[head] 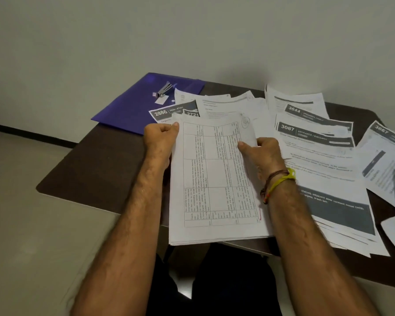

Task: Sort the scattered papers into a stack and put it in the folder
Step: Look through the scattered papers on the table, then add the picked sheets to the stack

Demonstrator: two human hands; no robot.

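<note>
A stack of white papers (214,192), topped by a sheet printed with a table, lies at the near middle of the dark table and hangs over its front edge. My left hand (161,139) grips the stack's left edge near the top. My right hand (263,153) holds the right edge, thumb lying on the top sheet. A purple folder (128,108) lies closed at the table's far left. Loose printed sheets (315,137) with numbered dark headers are spread over the right half of the table and behind the stack.
A small metal stapler (164,90) and a white slip sit on the folder. The dark brown table (100,169) stands against a grey wall. Some sheets (388,160) overhang the table's right side. My dark-clothed legs are below the front edge.
</note>
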